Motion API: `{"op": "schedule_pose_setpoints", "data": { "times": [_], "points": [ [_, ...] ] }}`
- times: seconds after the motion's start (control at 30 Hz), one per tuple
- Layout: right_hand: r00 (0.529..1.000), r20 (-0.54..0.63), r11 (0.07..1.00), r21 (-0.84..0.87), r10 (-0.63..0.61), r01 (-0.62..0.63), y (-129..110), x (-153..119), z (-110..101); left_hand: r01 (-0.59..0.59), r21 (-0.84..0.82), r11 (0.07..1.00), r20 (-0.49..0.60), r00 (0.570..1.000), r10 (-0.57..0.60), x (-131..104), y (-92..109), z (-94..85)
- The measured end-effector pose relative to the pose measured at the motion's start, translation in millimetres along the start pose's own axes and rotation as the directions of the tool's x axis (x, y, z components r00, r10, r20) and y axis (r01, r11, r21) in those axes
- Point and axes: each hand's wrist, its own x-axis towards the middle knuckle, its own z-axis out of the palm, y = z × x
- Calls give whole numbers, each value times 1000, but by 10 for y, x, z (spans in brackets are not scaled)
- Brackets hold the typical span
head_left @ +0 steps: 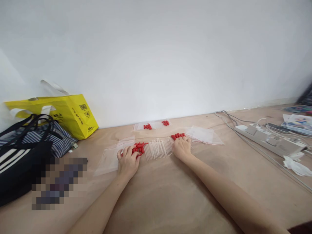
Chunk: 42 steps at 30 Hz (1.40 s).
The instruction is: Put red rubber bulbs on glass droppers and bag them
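A row of thin clear tubes (158, 148) lies side by side on the wooden table. At the row's left end is a loose pile of small red rubber bulbs (139, 147). Over that pile rests my left hand (128, 161), its fingers apart and touching the bulbs. My right hand (182, 148) is at the row's right end with fingers curled in; whatever they hold is hidden. Just beyond those fingers, several red bulbs (178, 136) lie in a line. It cannot be seen whether they sit on tubes.
Clear zip bags lie left (107, 159) and right (204, 135); another bag (156, 125) with red bulbs lies by the wall. A yellow bag (80, 117) and a black bag (29, 159) stand left. A white power strip (273, 141) with cables lies right.
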Motion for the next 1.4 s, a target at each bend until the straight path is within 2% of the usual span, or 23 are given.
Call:
{"op": "schedule_pose_setpoints", "data": {
  "times": [0.07,0.1,0.2,0.33,0.4,0.47,0.57,0.7,0.8,1.03,1.4],
  "points": [
    [990,-25,990,13,-141,142,30,-144,-76,-8,20,1000,-19,1000,8,-5,-2,12],
    [970,-36,970,22,-242,243,52,-224,-107,-8,26,1000,-24,1000,8,-6,-3,19],
    [878,-54,878,40,-475,477,131,-453,-153,-3,14,1000,-36,999,4,0,-10,32],
    [832,-41,830,55,-553,554,214,-619,-116,-17,-52,998,-107,994,11,2,18,-32],
    [827,-32,823,84,-562,563,230,-638,-96,-40,-111,993,-146,989,23,-25,82,-113],
    [831,-29,820,147,-556,553,235,-635,-91,-87,-196,977,-134,989,61,-75,188,-202],
    [844,-29,798,309,-536,518,235,-622,-101,-128,-342,931,-14,991,131,-165,381,-281],
    [862,0,765,460,-508,451,230,-607,-84,-109,-447,888,83,983,163,-242,543,-249],
    [871,-6,767,471,-492,436,212,-603,-41,-82,-456,886,103,984,144,-252,555,-201],
    [900,-113,769,480,-422,421,138,-647,11,-69,-477,876,80,989,122,-243,540,-211],
    [897,-163,726,537,-410,430,62,-693,-12,-34,-499,866,99,990,96,-239,559,-233]
  ]
}}
